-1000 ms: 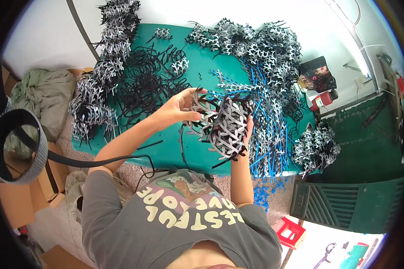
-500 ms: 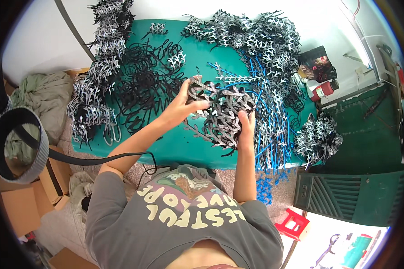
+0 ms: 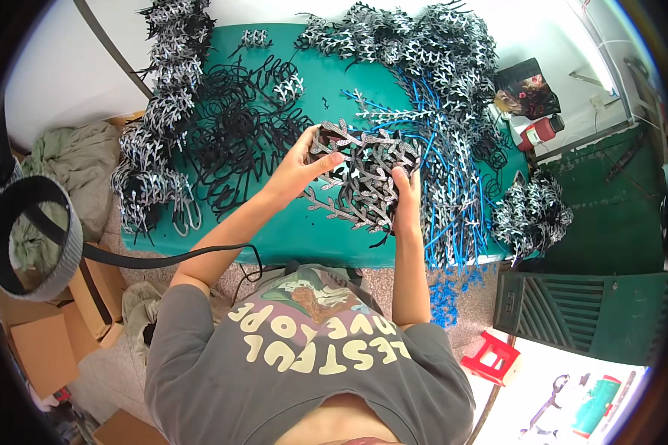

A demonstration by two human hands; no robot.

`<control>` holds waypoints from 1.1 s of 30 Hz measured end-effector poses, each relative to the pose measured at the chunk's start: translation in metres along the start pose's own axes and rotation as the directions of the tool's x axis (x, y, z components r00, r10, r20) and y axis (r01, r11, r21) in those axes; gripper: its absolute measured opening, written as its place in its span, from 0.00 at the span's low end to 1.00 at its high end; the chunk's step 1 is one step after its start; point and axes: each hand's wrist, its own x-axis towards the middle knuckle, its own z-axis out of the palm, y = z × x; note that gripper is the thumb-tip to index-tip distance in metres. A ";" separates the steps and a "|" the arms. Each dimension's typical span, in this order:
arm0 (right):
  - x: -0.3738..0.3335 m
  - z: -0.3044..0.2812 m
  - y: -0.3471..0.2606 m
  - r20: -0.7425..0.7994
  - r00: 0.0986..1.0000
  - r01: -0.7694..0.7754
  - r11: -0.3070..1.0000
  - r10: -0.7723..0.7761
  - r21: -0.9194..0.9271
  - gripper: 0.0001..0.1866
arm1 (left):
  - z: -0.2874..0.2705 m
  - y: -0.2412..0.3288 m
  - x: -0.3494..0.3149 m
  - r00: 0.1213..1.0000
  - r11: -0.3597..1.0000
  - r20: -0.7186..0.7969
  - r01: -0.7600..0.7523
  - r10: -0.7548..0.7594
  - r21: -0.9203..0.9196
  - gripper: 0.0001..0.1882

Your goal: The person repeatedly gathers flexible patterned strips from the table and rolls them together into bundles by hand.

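Note:
A bundle of silver leaf-patterned trim with black backing [image 3: 360,182] is held up between both hands over the green table [image 3: 274,241]. My left hand [image 3: 302,167] grips its left side, thumb lying across the leaves. Around the right edge my right hand [image 3: 406,196] is closed, with its thumb pressed on top; the fingers of both hands are partly hidden behind the bundle. Just right of it, silver leaf strips with blue cords [image 3: 453,200] lie over the table and hang off its front edge. A tangle of black cords [image 3: 234,126] lies to the left.
Piles of leaf trim line the table's left side [image 3: 174,81] and back right [image 3: 430,44]. A small heap [image 3: 531,215] sits at the right corner, near a red bottle [image 3: 540,133]. Cardboard boxes [image 3: 48,348] stand on the floor at left, a red stool [image 3: 491,358] at right.
Both hands have barely shifted, still gripping the bundle, which has turned slightly so its leaves face up more. The whole view has moved a little.

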 end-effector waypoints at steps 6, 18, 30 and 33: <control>-0.004 0.007 -0.006 0.005 0.994 0.113 0.987 -0.113 -0.110 0.30 | 0.010 -0.008 0.001 0.996 0.997 -0.051 -0.077 0.079 0.029 0.29; 0.005 0.002 -0.001 0.026 0.980 0.197 0.960 -0.196 -0.201 0.33 | 0.015 -0.027 0.012 0.985 0.968 -0.035 -0.158 0.167 0.195 0.27; 0.004 0.004 -0.009 0.108 0.981 0.183 0.957 -0.162 -0.225 0.31 | 0.011 -0.020 0.023 0.998 0.996 -0.057 -0.017 0.022 0.089 0.25; 0.004 0.004 -0.006 0.098 0.980 0.196 0.942 -0.176 -0.271 0.32 | 0.013 -0.022 0.020 0.998 1.000 -0.063 -0.011 0.012 0.013 0.23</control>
